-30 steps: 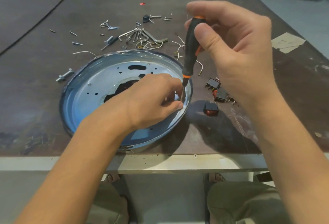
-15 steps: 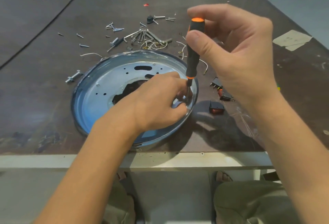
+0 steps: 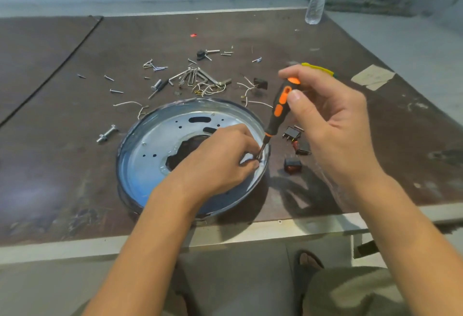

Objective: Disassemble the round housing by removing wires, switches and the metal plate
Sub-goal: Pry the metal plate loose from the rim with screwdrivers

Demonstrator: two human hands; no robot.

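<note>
One screwdriver (image 3: 279,107) | left fingers (image 3: 246,162) pinch its shaft inside housing (image 3: 147,157) | right fingers (image 3: 308,75) grip handle

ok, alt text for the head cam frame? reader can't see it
A person's right hand holds an orange-and-black screwdriver tip-down inside the right edge of a round metal housing on a dark table, with the left hand and its curled fingers at the tip. Loose screws, wires and black switches lie around the housing.
</note>
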